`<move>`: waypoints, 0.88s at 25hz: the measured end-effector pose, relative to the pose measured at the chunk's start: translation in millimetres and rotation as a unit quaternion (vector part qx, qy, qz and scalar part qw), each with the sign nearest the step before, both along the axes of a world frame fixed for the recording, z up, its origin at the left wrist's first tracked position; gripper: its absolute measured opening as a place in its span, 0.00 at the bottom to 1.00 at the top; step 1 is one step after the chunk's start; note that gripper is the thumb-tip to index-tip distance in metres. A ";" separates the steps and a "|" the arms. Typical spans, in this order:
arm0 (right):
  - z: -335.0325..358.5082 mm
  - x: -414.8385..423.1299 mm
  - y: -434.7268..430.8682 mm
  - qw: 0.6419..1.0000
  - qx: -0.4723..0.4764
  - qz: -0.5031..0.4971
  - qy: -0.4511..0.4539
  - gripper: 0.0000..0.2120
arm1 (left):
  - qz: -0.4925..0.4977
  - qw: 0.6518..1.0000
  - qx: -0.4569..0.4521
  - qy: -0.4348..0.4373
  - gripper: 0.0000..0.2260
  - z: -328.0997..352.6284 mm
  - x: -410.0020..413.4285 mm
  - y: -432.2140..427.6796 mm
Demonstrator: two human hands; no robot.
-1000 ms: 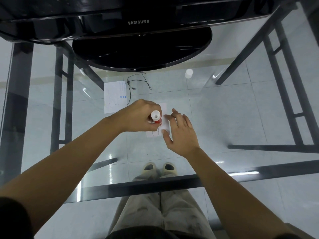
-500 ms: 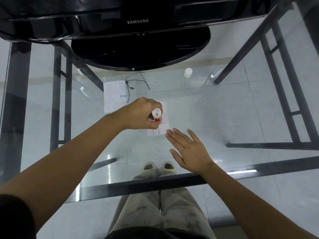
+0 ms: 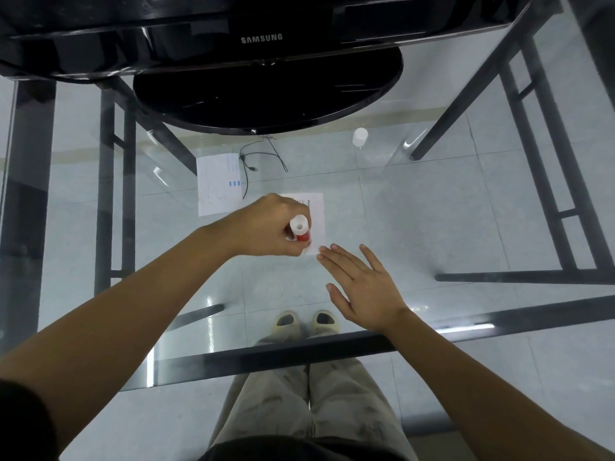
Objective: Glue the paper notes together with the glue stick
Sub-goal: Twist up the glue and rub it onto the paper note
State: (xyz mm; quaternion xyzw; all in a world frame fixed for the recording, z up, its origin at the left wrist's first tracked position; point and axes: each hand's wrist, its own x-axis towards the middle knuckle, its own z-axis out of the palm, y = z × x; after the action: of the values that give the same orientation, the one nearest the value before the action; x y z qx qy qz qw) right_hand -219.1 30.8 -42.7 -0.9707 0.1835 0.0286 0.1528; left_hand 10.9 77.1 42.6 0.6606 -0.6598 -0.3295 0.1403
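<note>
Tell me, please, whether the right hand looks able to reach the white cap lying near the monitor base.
Probably yes: the right hand is open and empty, and only bare glass table lies between it and the white cap. It would need a forward stretch, though.

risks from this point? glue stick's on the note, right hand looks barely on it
1. The right hand is open, with only fingertips near the corner of the note. The note may slide on the smooth glass table as the left hand drags the glue stick.
2. Gluing close to the edge could smear glue onto the glass.
3. The cap sits far off, so the stick may stay uncapped.
</note>
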 end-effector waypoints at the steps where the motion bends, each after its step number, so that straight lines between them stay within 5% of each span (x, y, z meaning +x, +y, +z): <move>1: -0.4 0.1 0.0 1.000 0.003 -0.001 0.002 0.24 | 0.017 1.000 0.000 -0.007 0.07 -0.7 5.3 -1.8; 22: -2.4 -0.6 -1.3 1.000 0.024 -0.004 -0.008 0.24 | 0.013 1.000 -0.003 -0.024 0.05 -0.1 -10.3 -35.6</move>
State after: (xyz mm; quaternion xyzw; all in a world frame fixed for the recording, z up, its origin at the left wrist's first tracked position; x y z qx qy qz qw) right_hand -219.7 29.5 -45.2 -0.9660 0.1858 0.0245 0.1780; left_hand 0.6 41.6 42.4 0.6767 -0.6552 -0.3093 0.1310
